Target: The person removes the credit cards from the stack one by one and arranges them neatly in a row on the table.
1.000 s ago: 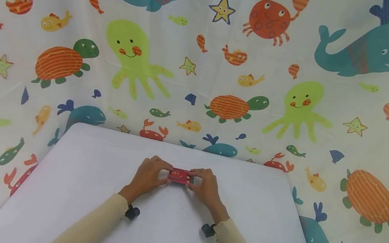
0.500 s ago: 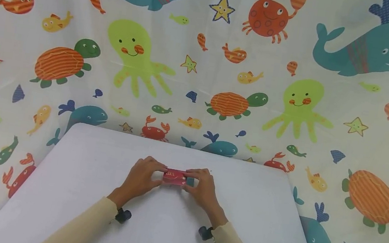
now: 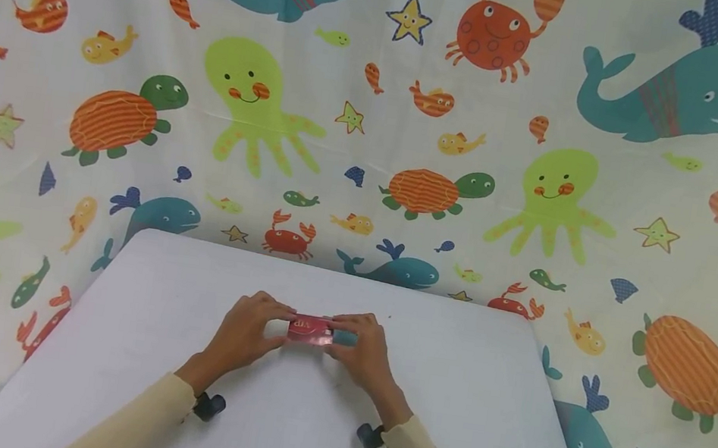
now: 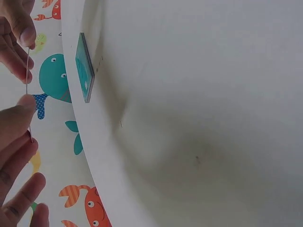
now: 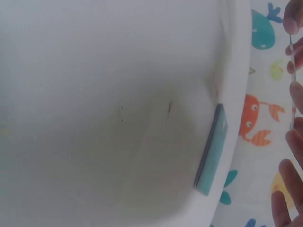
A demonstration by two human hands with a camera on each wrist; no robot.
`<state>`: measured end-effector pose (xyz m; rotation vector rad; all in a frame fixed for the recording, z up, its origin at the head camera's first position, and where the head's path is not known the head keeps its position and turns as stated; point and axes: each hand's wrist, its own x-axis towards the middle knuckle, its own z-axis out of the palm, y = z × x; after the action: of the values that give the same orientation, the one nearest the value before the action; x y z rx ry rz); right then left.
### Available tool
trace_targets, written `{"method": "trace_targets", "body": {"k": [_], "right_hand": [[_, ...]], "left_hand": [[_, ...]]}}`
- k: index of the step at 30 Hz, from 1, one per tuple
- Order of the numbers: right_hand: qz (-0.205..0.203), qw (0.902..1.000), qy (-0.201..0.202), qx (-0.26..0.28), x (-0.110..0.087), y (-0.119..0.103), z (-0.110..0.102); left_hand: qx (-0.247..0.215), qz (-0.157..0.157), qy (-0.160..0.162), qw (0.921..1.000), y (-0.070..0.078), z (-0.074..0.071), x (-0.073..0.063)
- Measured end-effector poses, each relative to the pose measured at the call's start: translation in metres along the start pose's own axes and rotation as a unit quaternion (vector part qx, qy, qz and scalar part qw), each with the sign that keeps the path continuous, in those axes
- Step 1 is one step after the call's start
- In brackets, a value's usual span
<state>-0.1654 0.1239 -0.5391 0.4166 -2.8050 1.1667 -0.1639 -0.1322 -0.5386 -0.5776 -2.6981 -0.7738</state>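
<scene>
A thin red card [image 3: 311, 330] with "VIP" lettering, upside down in the head view, is held between both hands above the table. My left hand [image 3: 244, 329] pinches its left end between thumb and fingers. At the opposite end my right hand [image 3: 364, 347] pinches it the same way. Both wrist views show the card [image 4: 27, 80] nearly edge-on, as a narrow line. Below and behind it, a small teal stack of flat cards [image 4: 85, 68] lies on the table; the right wrist view also shows this teal stack [image 5: 212, 151].
A white-covered table [image 3: 446, 389] extends around the hands. Behind it and at its sides hangs a curtain [image 3: 378, 89] printed with sea animals. Dark wrist cameras [image 3: 210, 407] are strapped at both sleeves. Small dark specks mark the table cover.
Both hands have moved left and slightly toward the person with the red card. More of the teal stack now shows through the gap in the right hand.
</scene>
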Motion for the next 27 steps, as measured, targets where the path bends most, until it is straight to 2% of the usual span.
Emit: {"method": "trace_targets", "body": {"k": [12,19,27], "right_hand": [[-0.008,0.9999,-0.003,-0.005,-0.006,-0.011,0.010],[-0.031,0.9995,-0.001,-0.007,-0.009,-0.019,0.016],[-0.039,0.9992,-0.003,-0.008,-0.013,-0.028,0.023]], "left_hand": [[0.000,0.002,0.024,0.9997,-0.004,-0.011,-0.019],[0.002,-0.001,0.020,0.9998,-0.005,-0.021,-0.027],[0.007,-0.011,0.016,0.9998,-0.008,-0.029,-0.037]]}}
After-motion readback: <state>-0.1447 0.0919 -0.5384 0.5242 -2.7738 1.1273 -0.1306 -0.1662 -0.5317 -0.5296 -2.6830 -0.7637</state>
